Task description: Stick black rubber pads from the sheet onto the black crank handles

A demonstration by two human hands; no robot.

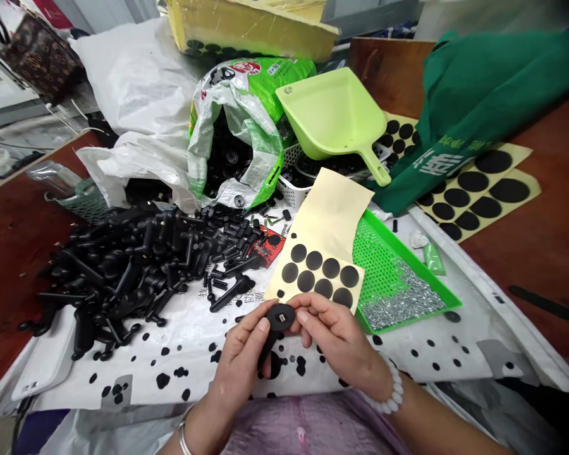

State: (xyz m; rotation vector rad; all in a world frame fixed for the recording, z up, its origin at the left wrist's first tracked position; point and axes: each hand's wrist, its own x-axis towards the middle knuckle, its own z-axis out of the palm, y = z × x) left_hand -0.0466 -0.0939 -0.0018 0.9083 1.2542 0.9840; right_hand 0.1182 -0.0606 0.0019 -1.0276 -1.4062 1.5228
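Both hands meet low over the spotted white sheet — the left hand and the right hand pinch a black plastic part between them, its round head up. Just beyond lies a backing sheet of black pads; left of it a heap of black parts, right a green tray — farther back, a lime scoop.

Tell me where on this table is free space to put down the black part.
Free: white sheet right of the hands, below the green tray, only small dots there; bare wood at far right. Crowded: black parts pile at left, bags and scoop behind.
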